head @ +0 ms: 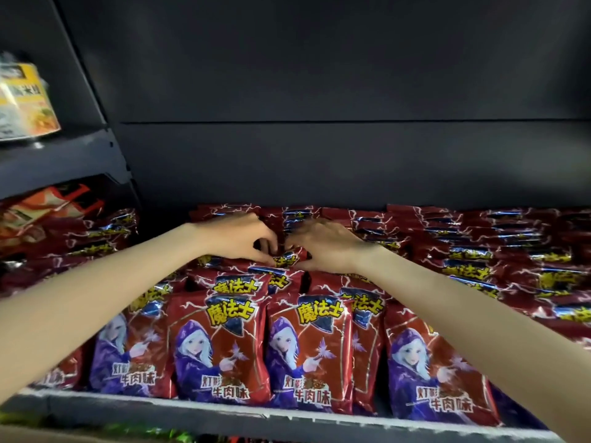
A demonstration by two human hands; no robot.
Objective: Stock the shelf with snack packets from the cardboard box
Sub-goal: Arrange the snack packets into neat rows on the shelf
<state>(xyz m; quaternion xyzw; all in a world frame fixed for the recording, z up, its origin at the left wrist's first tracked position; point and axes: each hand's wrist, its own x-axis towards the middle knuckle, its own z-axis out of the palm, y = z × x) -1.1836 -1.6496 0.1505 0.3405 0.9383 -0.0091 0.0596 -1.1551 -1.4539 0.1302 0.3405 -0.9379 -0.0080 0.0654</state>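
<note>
Reaching deep over the shelf (224, 407), we have both hands meeting at one red snack packet (289, 258) that lies on top of the middle rows, toward the back wall. Our left hand (238, 238) pinches its left end with curled fingers and thumb, and our right hand (323, 243) grips its right end, fingers bent over the top, so the packet is grasped between the two; the hands are slightly blurred, so we cannot tell exactly how each finger lies. Around it the shelf is packed with matching red packets (220, 346), each showing a hooded, white-haired figure and yellow lettering: those along the front edge stand upright and face us, while those behind lean back in overlapping rows that run to the right end of the shelf and to the left end. Beyond the left end, on a neighbouring higher shelf, sits a yellow and white package (25, 103), with an orange and red bag (48, 206) on the level below it.
</note>
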